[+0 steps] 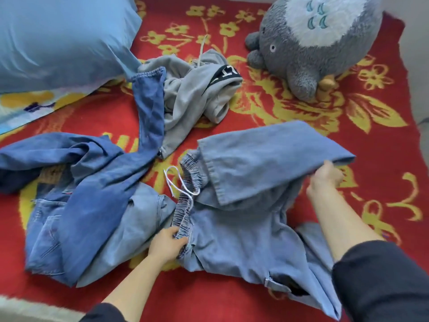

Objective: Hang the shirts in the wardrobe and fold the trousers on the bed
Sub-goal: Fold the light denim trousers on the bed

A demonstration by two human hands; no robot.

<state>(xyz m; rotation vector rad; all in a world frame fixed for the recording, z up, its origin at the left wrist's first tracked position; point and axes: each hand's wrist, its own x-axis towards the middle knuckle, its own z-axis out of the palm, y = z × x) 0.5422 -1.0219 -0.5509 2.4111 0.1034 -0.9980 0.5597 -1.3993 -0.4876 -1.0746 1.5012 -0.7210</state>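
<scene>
Hands at work on the light blue trousers [243,231], spread near centre on the red bed [209,298]: the left hand [168,244] pinches the elastic waistband [185,205], while the right hand [323,180] grips the legs, doubled back leftward over the seat. Folding appears midway; next, the legs likely need laying flat and smoothing. At left, darker jeans [92,194] and, farther off, grey trousers [192,94] await.

Red floral bed [232,298] — pillow [58,43], plush toy [313,54], grey trousers [192,94], dark jeans [92,182], light trousers [243,240].
</scene>
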